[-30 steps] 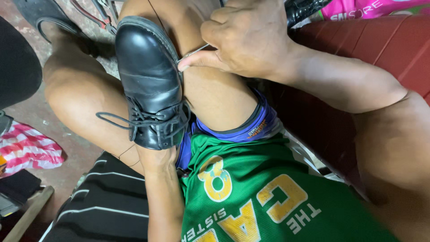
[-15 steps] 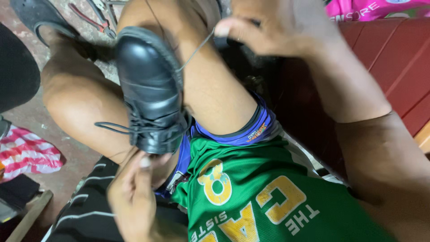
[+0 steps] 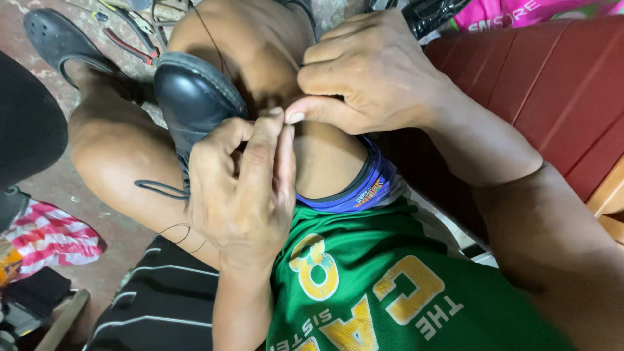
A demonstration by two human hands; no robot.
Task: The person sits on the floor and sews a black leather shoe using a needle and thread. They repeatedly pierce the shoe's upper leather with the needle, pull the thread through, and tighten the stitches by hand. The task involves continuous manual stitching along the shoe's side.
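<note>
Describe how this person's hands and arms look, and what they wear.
Both arms are bare, with no sleeve on either forearm. The left hand and right hand wear no gloves, rings or watch. Fingernails are short. The person wears a green jersey with yellow lettering.

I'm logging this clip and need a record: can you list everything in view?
shoe: one, black leather, between the knees
lace: one, dark, hanging loose from the shoe
thread: one, thin, dark, above the shoe
clog: one, black, on the floor, top left
cloth: one, red-and-white striped, lower left
bench: one, red wood, right
jersey: one, green, on the person
left hand: over the shoe, fingers pinched
right hand: fingers pinched, meeting the left
</note>
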